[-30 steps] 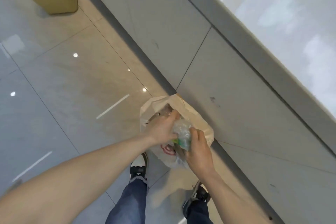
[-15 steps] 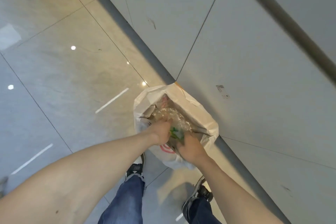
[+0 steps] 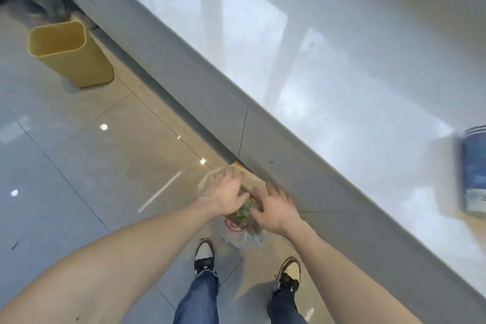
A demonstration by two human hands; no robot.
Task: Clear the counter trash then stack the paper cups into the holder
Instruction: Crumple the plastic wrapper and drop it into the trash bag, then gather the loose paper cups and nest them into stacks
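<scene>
Both hands have lifted out of the bag's mouth. Left hand (image 3: 223,193) and right hand (image 3: 274,209) now hover over the trash bag (image 3: 243,237) with fingers spread, grasping nothing; crumpled plastic trash (image 3: 243,214) sits between and beneath them. To finish well, I'd press the trash fully down before turning toward the blue-banded cups (image 3: 474,168), far right on the counter (image 3: 342,66).

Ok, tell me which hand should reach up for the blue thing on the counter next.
The right hand, probably. The blue object, too blurred to identify, sits on the counter at the far right edge of view, on that hand's side. The left hand hovers over the trash bag, farther away, and would have to cross over.
</scene>
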